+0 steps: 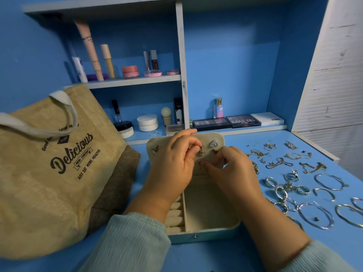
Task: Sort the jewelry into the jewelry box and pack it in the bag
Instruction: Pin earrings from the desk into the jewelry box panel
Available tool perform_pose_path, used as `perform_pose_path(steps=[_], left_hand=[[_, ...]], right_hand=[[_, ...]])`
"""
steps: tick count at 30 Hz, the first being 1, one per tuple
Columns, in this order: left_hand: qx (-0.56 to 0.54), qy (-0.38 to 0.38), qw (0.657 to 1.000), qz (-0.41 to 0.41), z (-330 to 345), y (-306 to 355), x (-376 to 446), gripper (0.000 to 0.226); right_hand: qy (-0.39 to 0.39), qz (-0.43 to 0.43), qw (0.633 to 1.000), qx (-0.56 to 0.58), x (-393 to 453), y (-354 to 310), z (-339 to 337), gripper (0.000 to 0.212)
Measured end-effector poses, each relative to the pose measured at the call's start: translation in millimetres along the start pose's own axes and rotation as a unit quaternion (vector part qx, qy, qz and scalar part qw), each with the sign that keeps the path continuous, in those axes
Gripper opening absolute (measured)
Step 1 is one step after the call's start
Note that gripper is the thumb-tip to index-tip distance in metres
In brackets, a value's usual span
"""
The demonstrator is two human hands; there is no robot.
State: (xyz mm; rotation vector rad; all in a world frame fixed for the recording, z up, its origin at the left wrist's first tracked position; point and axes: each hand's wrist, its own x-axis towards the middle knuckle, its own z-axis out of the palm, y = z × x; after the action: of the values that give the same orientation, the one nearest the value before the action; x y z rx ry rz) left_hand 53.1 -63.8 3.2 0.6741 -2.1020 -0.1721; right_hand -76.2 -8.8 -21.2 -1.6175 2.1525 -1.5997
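An open cream jewelry box (212,213) sits on the blue desk in front of me, its lid (220,138) raised toward the shelf. Sparkly earrings are pinned to the lid, one at the left (155,150) and a triangular one (214,144) at the right. My left hand (172,165) holds the lid's top edge and pinches a small earring (201,152) at the lid's middle. My right hand (229,169) pinches another small earring (200,161) just below it. A burlap tote bag (49,173) printed "Delicious" stands to the left.
Rings (284,189), chains (279,162) and large silver hoops (316,214) lie spread over the desk to the right of the box. Cosmetics fill the blue shelves behind, with eyeshadow palettes (225,121) and white jars (147,122) on the lowest ledge.
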Motion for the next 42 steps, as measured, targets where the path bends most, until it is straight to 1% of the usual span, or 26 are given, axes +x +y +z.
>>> perform_pose_path(steps=[3, 5, 7, 9, 11, 13, 14, 15, 17, 19, 20, 22, 24, 25, 28, 31, 34, 42], left_hand=[[0.007, 0.001, 1.0, 0.009, 0, -1, -1, 0.028], [0.016, -0.001, 1.0, 0.014, -1, 1, -1, 0.029], [0.024, 0.001, 1.0, 0.018, -2, 3, -3, 0.028], [0.017, 0.026, 0.999, 0.021, -5, 9, -4, 0.027], [0.004, 0.075, 0.997, 0.023, -12, 18, -5, 0.025], [0.004, 0.109, 0.994, 0.023, -25, 29, -5, 0.025], [0.005, 0.104, 0.995, 0.011, -33, 34, -3, 0.024], [0.005, 0.082, 0.996, -0.022, -42, 38, 1, 0.019], [0.01, 0.002, 0.993, -0.119, -58, 40, 14, 0.009], [0.042, -0.101, 0.979, -0.172, -69, 36, 29, 0.016], [0.056, -0.156, 0.97, -0.179, -72, 35, 37, 0.016], [0.092, -0.264, 0.943, -0.179, -69, 35, 47, 0.009], [0.133, -0.341, 0.914, -0.177, -60, 33, 53, 0.007], [0.141, -0.364, 0.903, -0.178, -54, 32, 54, 0.01], [0.125, -0.39, 0.894, -0.184, -40, 29, 55, 0.01], [0.098, -0.371, 0.903, -0.195, -31, 26, 52, 0.007], [0.081, -0.366, 0.907, -0.191, -24, 24, 48, 0.01], [0.054, -0.405, 0.896, -0.175, -21, 19, 49, 0.013]], right_hand=[[-0.011, 0.041, 0.999, -0.008, -1, -2, -3, 0.043], [-0.017, 0.076, 0.997, 0.017, -1, -4, -4, 0.048], [-0.015, 0.093, 0.994, 0.052, -2, -5, -5, 0.049], [-0.017, 0.09, 0.992, 0.088, -3, -5, -4, 0.054], [-0.029, 0.083, 0.991, 0.105, -3, -4, -4, 0.064], [-0.051, 0.077, 0.992, 0.09, -3, -2, -5, 0.071], [-0.064, 0.074, 0.992, 0.079, -3, -1, -6, 0.068], [-0.076, 0.071, 0.992, 0.071, -3, 1, -8, 0.06], [-0.102, 0.046, 0.992, 0.052, -4, 3, -13, 0.044], [-0.122, 0.0, 0.992, 0.022, -6, 5, -17, 0.034], [-0.13, -0.025, 0.991, 0.009, -7, 5, -20, 0.03], [-0.141, -0.066, 0.988, -0.013, -9, 6, -23, 0.026], [-0.135, -0.108, 0.985, -0.011, -9, 9, -24, 0.021], [-0.128, -0.124, 0.984, -0.001, -8, 10, -24, 0.019], [-0.119, -0.154, 0.981, 0.012, -7, 15, -21, 0.018], [-0.109, -0.165, 0.98, 0.026, -6, 18, -18, 0.015], [-0.102, -0.17, 0.98, 0.033, -5, 20, -16, 0.014], [-0.097, -0.186, 0.977, 0.035, -4, 22, -14, 0.016]])
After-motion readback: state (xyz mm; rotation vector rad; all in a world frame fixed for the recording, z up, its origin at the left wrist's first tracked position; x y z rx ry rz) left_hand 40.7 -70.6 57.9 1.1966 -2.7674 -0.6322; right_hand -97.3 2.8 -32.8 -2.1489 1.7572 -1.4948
